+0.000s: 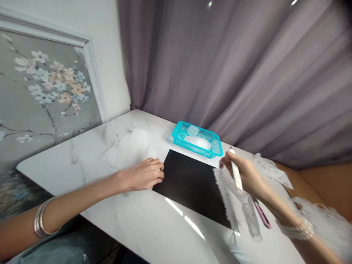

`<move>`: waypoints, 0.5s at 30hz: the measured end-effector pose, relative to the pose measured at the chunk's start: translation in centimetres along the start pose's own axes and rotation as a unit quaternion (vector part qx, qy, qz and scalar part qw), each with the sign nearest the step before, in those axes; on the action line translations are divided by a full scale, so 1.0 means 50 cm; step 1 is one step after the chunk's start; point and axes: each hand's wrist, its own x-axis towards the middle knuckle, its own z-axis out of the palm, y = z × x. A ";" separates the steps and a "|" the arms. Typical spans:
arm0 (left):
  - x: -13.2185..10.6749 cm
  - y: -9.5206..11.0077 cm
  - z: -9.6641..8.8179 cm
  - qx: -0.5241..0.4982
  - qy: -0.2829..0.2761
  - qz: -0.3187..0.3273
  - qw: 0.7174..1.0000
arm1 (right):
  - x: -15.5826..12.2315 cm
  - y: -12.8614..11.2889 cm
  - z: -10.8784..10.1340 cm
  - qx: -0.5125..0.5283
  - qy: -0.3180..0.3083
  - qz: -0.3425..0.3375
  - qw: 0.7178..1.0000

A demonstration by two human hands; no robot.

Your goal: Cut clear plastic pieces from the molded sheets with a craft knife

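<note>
My left hand [148,173] rests at the left edge of a black rectangular mat [194,185], its fingers curled together; whatever they hold, if anything, is hidden. My right hand [244,171] is closed around a slim white pen-shaped tool [235,172], held above the mat's right side with its dark tip pointing away. Beneath that hand lies a clear plastic strip with a ragged edge [224,192]. Close by are a translucent handle-shaped item [251,220] and a pink-handled tool [263,214], possibly a cutter.
Behind the mat stands a turquoise mesh basket [192,148] holding white material. Thin white sheets [126,146] lie on the marble-patterned table [121,216] at left. Crumpled clear plastic [272,170] sits at right. A purple-grey curtain [192,66] hangs along the back.
</note>
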 end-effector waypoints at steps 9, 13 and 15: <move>0.180 0.078 0.075 -0.244 0.010 -0.061 0.968 | 0.056 -0.102 -0.067 0.077 0.113 0.012 0.991; 0.220 0.076 0.138 -0.304 -0.015 -0.061 0.951 | 0.058 -0.117 -0.112 0.015 0.150 0.030 0.988; 0.230 0.076 0.165 -0.318 -0.003 -0.070 0.946 | 0.055 -0.118 -0.133 0.010 0.145 0.030 0.989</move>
